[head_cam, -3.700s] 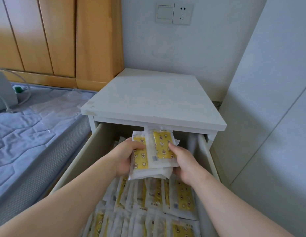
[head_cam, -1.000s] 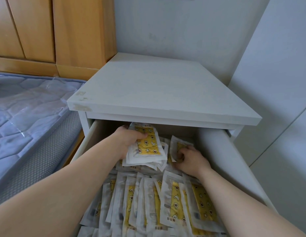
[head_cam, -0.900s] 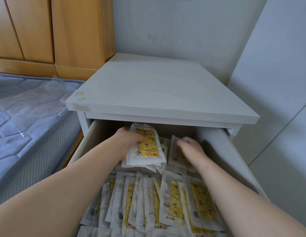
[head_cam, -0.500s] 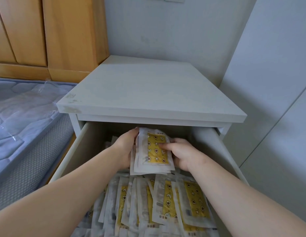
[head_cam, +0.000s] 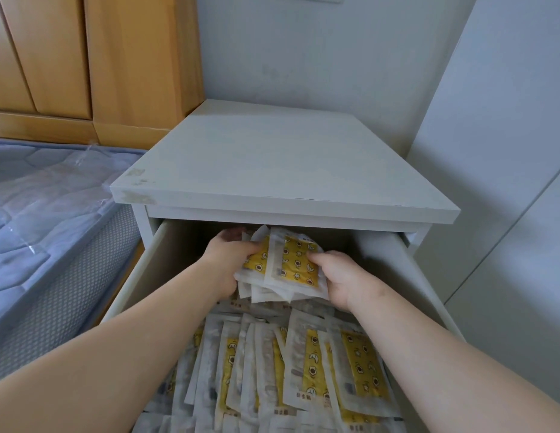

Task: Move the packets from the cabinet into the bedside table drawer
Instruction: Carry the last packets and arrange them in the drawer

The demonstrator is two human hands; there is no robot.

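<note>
**Bundle held near upright over back of drawer, both hands clamped on it**

Blue mattress (head_cam: 38, 198) at left, wooden doors (head_cam: 116, 57) behind it, pale panel (head_cam: 506, 151) at right. White bedside table (head_cam: 285, 170) in the corner, with drawer (head_cam: 141, 276) pulled out toward the camera. Packed across front and middle with rows of packets (head_cam: 303, 370): white, yellow printed panels, mostly on edge and leaning, lengthwise front to back. Judged well along from that fill. No telling which cabinet served as source.

Held bundle (head_cam: 291, 264): several packets fanned together, up at the drawer's far end, just under the table top's front lip. Above the laid rows; touching them at the lower edge or not, cannot tell. Long axis near upright, tipped slightly, yellow faces toward the camera.

Left hand (head_cam: 225, 260) gripping the bundle's left edge, fingers curled round behind, thumb in front. Right hand (head_cam: 341, 279) pinching the lower right corner, thumb on the yellow face.

Relation that matters: landing spot straight down and slightly back from the grip, at the drawer's rear, mostly hidden behind the bundle. Centred between both hands, left reaching a little deeper. Likely next: lower and tip to match the rows, then let go. Risks: loose lower packets sliding out of the fan, or snagging the lip above.
</note>
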